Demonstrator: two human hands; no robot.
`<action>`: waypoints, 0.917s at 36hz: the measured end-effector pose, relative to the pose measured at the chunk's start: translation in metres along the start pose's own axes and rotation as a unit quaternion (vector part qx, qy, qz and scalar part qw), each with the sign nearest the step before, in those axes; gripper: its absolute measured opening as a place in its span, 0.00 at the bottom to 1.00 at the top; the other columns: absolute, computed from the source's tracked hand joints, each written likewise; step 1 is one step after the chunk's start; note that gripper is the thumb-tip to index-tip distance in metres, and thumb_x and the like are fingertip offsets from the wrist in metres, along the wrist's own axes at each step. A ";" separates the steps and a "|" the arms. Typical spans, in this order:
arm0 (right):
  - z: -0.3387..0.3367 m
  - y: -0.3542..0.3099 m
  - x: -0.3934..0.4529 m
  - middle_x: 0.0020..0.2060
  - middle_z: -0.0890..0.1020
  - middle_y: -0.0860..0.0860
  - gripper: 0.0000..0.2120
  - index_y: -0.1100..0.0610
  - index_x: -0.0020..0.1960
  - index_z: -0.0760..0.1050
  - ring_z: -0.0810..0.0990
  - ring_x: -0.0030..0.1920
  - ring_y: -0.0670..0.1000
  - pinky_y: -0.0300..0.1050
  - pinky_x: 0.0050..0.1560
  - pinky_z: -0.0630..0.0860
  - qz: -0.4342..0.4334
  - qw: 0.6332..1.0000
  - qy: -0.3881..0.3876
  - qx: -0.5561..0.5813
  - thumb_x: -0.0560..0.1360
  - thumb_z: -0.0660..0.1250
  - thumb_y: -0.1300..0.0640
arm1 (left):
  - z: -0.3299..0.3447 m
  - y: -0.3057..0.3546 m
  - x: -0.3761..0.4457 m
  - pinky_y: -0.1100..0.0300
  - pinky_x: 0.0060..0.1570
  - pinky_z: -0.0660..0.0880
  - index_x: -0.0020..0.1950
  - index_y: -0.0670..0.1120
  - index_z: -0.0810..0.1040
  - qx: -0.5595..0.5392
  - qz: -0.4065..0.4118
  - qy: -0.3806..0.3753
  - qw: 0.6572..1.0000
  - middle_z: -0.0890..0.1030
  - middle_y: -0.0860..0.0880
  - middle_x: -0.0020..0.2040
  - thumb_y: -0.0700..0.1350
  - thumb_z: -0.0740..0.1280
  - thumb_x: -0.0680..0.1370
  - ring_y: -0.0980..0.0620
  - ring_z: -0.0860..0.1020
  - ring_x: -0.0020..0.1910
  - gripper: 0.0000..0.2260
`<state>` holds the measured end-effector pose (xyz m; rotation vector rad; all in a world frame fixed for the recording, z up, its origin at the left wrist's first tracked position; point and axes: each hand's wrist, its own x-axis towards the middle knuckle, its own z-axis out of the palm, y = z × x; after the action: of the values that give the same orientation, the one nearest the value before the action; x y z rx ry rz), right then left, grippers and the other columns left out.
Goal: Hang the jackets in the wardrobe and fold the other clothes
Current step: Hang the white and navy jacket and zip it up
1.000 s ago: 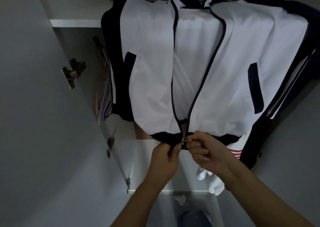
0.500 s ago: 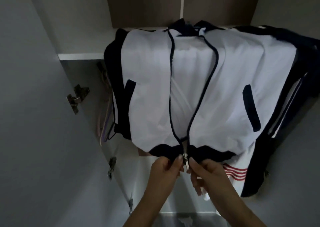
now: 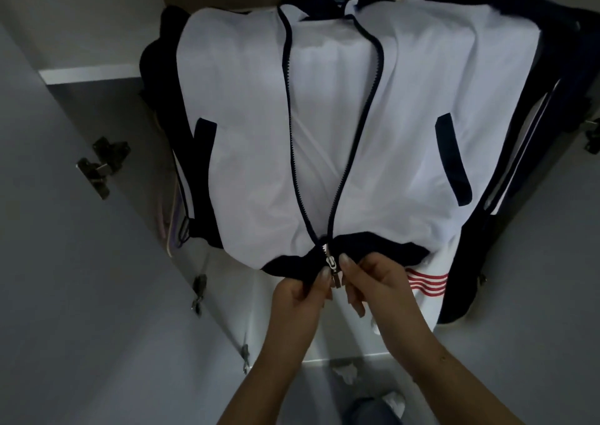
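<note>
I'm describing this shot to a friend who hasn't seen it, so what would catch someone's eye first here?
The white jacket with dark navy trim fills the middle of the view, hanging in the open wardrobe with its zip undone almost to the hem. At the bottom centre, the left hand and right hand pinch the navy hem either side of the metal zipper pull. Red stripes on a white garment peek out below the hem on the right.

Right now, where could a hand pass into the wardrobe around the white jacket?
Open gap below the white jacket hem, left of the left hand, bordered by the hinged door. Crowded: the right side, where a dark garment and a red-striped one press against it, and both hands at the zipper.
</note>
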<state>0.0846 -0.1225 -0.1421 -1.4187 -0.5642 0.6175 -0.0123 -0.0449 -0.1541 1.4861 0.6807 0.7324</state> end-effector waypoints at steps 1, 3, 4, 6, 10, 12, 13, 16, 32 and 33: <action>0.000 -0.001 0.001 0.24 0.76 0.56 0.17 0.68 0.37 0.72 0.71 0.24 0.53 0.43 0.24 0.68 0.013 1.000 -0.011 -0.011 0.75 0.67 0.55 | -0.001 0.000 0.002 0.72 0.33 0.69 0.37 0.46 0.78 -0.001 0.001 -0.003 1.000 0.77 0.56 0.27 0.44 0.64 0.79 0.63 0.74 0.28 0.11; 0.000 -0.001 0.001 0.28 0.79 0.55 0.14 0.65 0.38 0.75 0.76 0.26 0.52 0.42 0.22 0.71 0.038 0.999 -0.031 -0.016 0.76 0.66 0.54 | -0.002 -0.001 0.004 0.72 0.32 0.69 0.36 0.46 0.77 0.000 0.000 -0.008 1.000 0.77 0.56 0.27 0.44 0.64 0.79 0.63 0.73 0.28 0.12; 0.000 0.000 0.000 0.30 0.80 0.53 0.14 0.64 0.39 0.76 0.77 0.27 0.51 0.41 0.22 0.72 0.047 0.998 -0.040 -0.011 0.75 0.66 0.53 | -0.003 -0.002 0.004 0.72 0.32 0.69 0.36 0.47 0.77 0.001 -0.001 -0.014 1.000 0.77 0.56 0.27 0.43 0.64 0.79 0.63 0.74 0.28 0.12; 0.001 0.004 -0.003 0.32 0.82 0.54 0.16 0.64 0.41 0.77 0.78 0.28 0.50 0.41 0.22 0.73 0.044 0.998 -0.049 -0.013 0.71 0.68 0.49 | -0.004 -0.003 0.005 0.72 0.32 0.69 0.36 0.49 0.78 0.005 -0.003 -0.026 1.000 0.78 0.57 0.27 0.43 0.64 0.79 0.64 0.74 0.28 0.12; 0.000 0.015 -0.012 0.32 0.83 0.50 0.15 0.62 0.41 0.78 0.78 0.27 0.48 0.40 0.22 0.73 -0.003 0.997 -0.037 -0.066 0.68 0.69 0.49 | -0.006 -0.009 0.005 0.71 0.32 0.70 0.35 0.49 0.78 0.016 -0.011 -0.024 1.000 0.78 0.55 0.28 0.46 0.65 0.79 0.63 0.74 0.28 0.12; -0.001 0.019 -0.014 0.30 0.82 0.49 0.09 0.60 0.40 0.78 0.77 0.26 0.47 0.39 0.22 0.73 -0.023 0.996 -0.026 -0.081 0.72 0.69 0.54 | -0.006 -0.012 0.006 0.71 0.32 0.70 0.34 0.49 0.78 0.025 -0.015 -0.014 0.999 0.78 0.56 0.27 0.46 0.65 0.78 0.63 0.74 0.28 0.13; -0.001 0.021 -0.015 0.29 0.81 0.49 0.07 0.60 0.40 0.78 0.77 0.26 0.46 0.39 0.22 0.72 -0.027 0.995 -0.022 -0.092 0.73 0.69 0.57 | -0.006 -0.014 0.006 0.71 0.32 0.69 0.34 0.49 0.78 0.033 -0.016 -0.010 0.999 0.78 0.56 0.27 0.47 0.66 0.78 0.63 0.74 0.28 0.13; 0.000 0.023 -0.018 0.26 0.78 0.48 0.08 0.61 0.40 0.77 0.75 0.24 0.44 0.36 0.22 0.70 -0.026 0.990 -0.014 -0.139 0.76 0.67 0.59 | -0.008 -0.020 0.005 0.73 0.32 0.70 0.33 0.50 0.77 0.069 -0.012 0.001 0.998 0.78 0.57 0.26 0.46 0.66 0.79 0.64 0.75 0.28 0.14; -0.013 -0.023 0.023 0.19 0.64 0.46 0.11 0.60 0.37 0.71 0.57 0.15 0.42 0.32 0.14 0.51 0.198 0.964 -0.048 0.168 0.78 0.57 0.63 | 0.003 -0.067 -0.014 0.71 0.34 0.69 0.35 0.47 0.77 0.103 -0.107 -0.055 0.987 0.76 0.54 0.29 0.43 0.66 0.79 0.63 0.74 0.28 0.12; -0.015 -0.035 0.032 0.19 0.65 0.46 0.12 0.60 0.37 0.71 0.57 0.15 0.42 0.32 0.14 0.52 0.161 0.974 -0.058 0.149 0.77 0.57 0.63 | 0.001 -0.069 -0.014 0.70 0.34 0.68 0.36 0.45 0.77 0.083 -0.140 -0.066 0.984 0.76 0.54 0.29 0.44 0.66 0.79 0.63 0.73 0.27 0.12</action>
<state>0.1202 -0.1125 -0.1080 -1.2014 -0.3153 1.0058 -0.0190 -0.0537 -0.2239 1.5349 0.8438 0.3653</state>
